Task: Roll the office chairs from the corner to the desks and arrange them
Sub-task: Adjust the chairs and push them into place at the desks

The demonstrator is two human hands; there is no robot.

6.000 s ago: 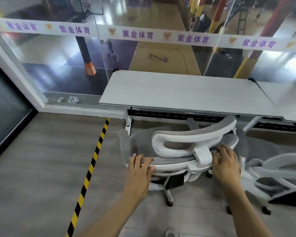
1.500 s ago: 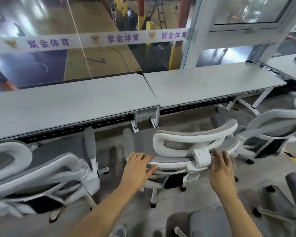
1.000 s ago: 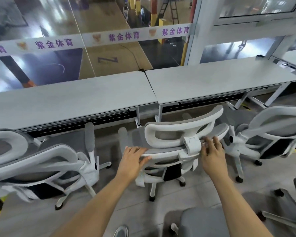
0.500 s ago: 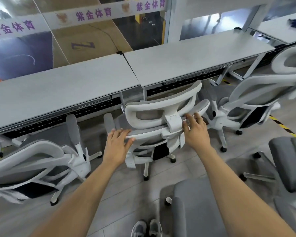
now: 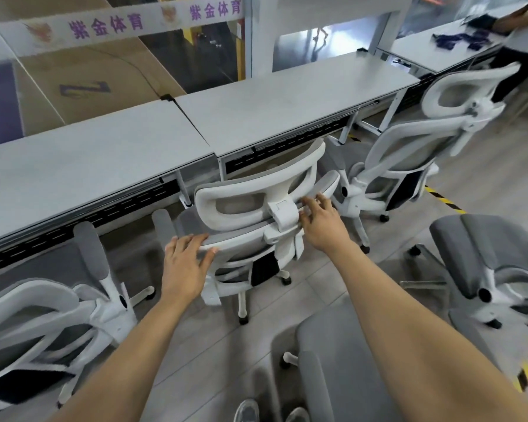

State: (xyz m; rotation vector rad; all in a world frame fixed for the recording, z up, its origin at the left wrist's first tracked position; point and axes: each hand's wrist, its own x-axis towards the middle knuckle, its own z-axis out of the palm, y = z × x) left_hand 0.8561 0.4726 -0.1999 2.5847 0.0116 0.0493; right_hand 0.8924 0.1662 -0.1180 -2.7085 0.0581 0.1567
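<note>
1. The office chair (image 5: 226, 190), white frame with grey mesh, stands mid-scene with its back to the person and its seat facing the right desk (image 5: 287, 99), just right of the seam with the left desk (image 5: 89, 159); its headrest reaches the desk's near edge.
2. The two hands are apart on the backrest's top rim, one either side of the headrest bracket; the left hand (image 5: 183, 266) grips the rim, fingers over the top and thumb along its edge; the right hand (image 5: 323, 226) has its fingers hooked over the rim beside the bracket, though they are blurred.
3. A left chair (image 5: 43, 315) sits at the left desk; a right chair (image 5: 409, 166) stands close on the other side; a grey seat (image 5: 333, 370) is near, between the forearms; a further chair (image 5: 485, 260) stands at the right; the person's shoes (image 5: 265, 412) show at the near edge.
4. Yellow-black tape (image 5: 442, 197) runs across the floor at the right.
5. A white banner (image 5: 104, 25) on the far glass reads 紫金体育 in purple.
</note>
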